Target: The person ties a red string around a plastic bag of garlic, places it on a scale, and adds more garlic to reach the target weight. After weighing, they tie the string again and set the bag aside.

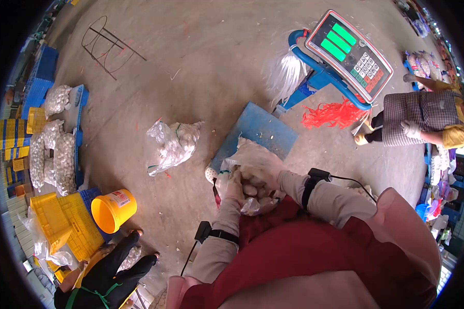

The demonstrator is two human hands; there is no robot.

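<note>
A clear plastic bag (250,149), filled with pale brownish lumps that look like garlic bulbs (251,183), is in front of my body at the near edge of the scale's blue platform (268,126). My left hand (235,188) grips the bag's left side, its fingers closed on the plastic. On the opposite side, my right hand (274,170) holds the bag's edge, its fingers partly hidden by the film. The bag's mouth gapes toward me, so the lumps show.
The scale's lit display (348,54) stands beyond the platform, with white strings (288,74) and red ties (332,114) hanging from it. Another filled bag (174,144) lies on the floor. A yellow bucket (114,210) and co-workers (423,118) (105,278) flank me.
</note>
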